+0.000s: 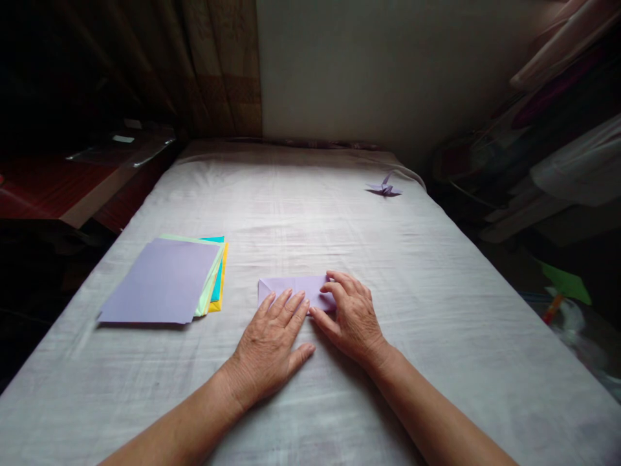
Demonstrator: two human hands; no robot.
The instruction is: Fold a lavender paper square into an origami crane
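Observation:
A strip of folded light purple paper [305,283] lies crosswise in front of me on the sheet-covered surface, with crease lines at its left end. My left hand [269,340] rests flat over its near edge, fingers stretched out and the thumb off to the side. Around the strip's right end curls my right hand [352,314], its thumb at the near edge and its fingertips on the top and far edge. That end is partly hidden under the right hand.
Left of my hands sits a stack of coloured paper [162,278], purple on top. A folded purple paper crane [385,188] stands at the far right. A reddish wooden table [53,184] with clear plastic packaging [129,147] adjoins the left side. Hanging cloth [582,162] is at right.

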